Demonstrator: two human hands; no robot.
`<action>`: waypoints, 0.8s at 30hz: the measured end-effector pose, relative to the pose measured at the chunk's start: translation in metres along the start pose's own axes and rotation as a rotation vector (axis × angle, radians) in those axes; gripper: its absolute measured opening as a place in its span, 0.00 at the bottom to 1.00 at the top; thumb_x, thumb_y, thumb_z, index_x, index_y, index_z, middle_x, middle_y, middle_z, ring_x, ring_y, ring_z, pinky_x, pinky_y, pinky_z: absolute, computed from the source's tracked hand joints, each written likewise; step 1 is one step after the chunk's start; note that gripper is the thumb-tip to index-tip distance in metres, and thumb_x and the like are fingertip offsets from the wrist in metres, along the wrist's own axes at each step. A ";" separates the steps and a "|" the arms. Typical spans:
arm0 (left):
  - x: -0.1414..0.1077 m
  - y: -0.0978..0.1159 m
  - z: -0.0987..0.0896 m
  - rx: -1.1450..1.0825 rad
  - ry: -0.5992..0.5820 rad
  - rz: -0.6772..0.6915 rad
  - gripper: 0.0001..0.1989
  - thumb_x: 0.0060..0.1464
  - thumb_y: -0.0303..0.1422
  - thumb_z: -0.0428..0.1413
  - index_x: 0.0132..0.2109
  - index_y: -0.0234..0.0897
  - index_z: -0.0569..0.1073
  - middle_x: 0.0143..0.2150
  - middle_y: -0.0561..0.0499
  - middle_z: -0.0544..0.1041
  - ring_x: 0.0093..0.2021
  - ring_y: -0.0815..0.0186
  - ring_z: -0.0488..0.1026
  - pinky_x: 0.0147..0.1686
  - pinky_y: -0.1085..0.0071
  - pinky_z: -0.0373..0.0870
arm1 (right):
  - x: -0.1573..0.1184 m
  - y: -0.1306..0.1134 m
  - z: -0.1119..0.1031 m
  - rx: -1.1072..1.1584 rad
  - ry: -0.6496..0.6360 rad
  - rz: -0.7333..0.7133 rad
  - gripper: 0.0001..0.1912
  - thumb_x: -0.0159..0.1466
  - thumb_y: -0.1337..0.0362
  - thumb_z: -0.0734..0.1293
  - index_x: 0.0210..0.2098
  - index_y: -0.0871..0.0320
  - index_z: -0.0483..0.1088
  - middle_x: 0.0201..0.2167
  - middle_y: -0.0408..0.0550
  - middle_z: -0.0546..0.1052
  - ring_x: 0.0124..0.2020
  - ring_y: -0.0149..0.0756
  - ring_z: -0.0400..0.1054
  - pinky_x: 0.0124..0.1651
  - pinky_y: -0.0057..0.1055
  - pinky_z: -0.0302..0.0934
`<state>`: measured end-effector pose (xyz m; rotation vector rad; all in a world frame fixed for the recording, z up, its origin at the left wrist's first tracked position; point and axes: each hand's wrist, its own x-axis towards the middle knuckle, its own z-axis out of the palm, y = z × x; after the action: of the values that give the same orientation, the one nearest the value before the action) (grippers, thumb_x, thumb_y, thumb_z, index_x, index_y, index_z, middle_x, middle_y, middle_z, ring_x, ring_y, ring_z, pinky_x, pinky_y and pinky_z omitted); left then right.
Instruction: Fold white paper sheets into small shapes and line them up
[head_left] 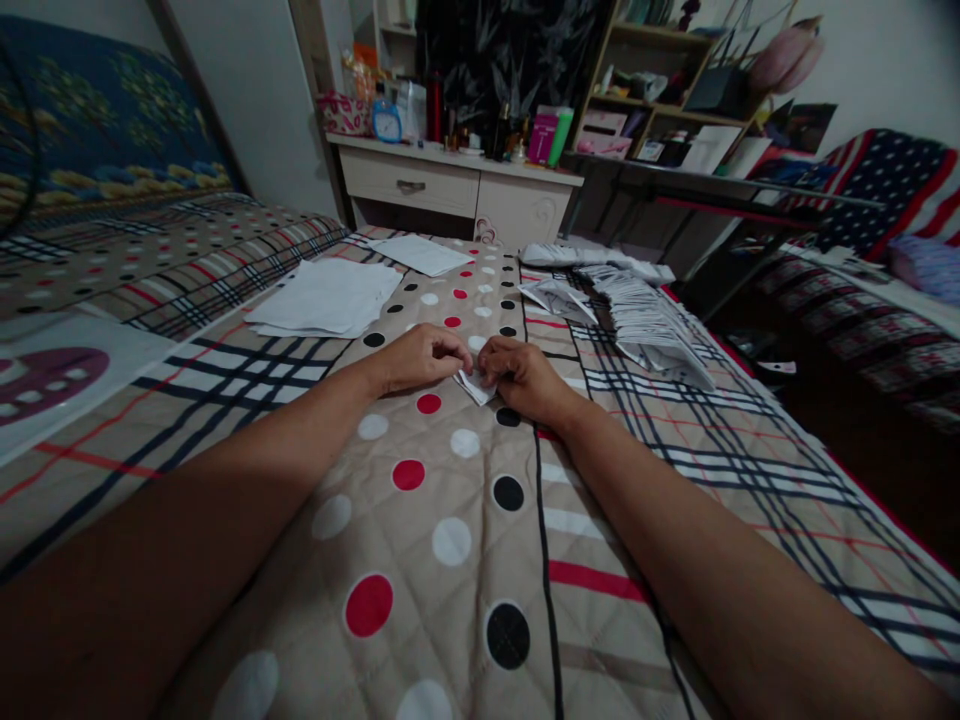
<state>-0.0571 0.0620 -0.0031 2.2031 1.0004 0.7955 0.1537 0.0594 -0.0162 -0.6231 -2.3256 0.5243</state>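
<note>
Hands: two, both bare, close together over the quilt.
Left hand (420,357): fingers curled, tips at the paper's left edge; I cannot tell whether they grip or merely touch it.
Right hand (525,377): fingers bent and grasping the paper's right side.
Small folded white paper (478,388): one, low between the two hands, partly hidden by the right fingers; it is the centre of the clock below.
Flat white sheets: two groups, a larger stack with uneven edges (326,298) at 10 o'clock and a smaller group (421,254) at 11; sheets too overlapped to count.
Folded white papers: three groups, a long tight row (649,318) at 2 o'clock, a small pile (559,300) and a long bundle (574,256) towards 1; pieces not countable.
White sheet with purple print (52,380): one, at 9 o'clock.
Beige quilt with dots and plaid (457,490): fabric shows between the forearms at 6 o'clock and ahead at 12.
Edges: the quilt's red-trimmed side runs from 2 to 4 o'clock, just beyond the row; its far end nears the cream drawer desk (412,185) at 12.
</note>
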 end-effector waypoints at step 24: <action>0.006 -0.002 0.005 -0.073 -0.036 -0.171 0.09 0.45 0.36 0.62 0.30 0.33 0.80 0.24 0.51 0.77 0.24 0.70 0.69 0.25 0.75 0.61 | -0.002 -0.002 -0.002 -0.048 -0.046 -0.068 0.16 0.47 0.83 0.61 0.22 0.58 0.74 0.33 0.47 0.73 0.38 0.35 0.68 0.42 0.30 0.62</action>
<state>-0.0511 0.0664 -0.0059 2.0318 1.1070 0.7011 0.1553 0.0575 -0.0151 -0.5574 -2.3998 0.4573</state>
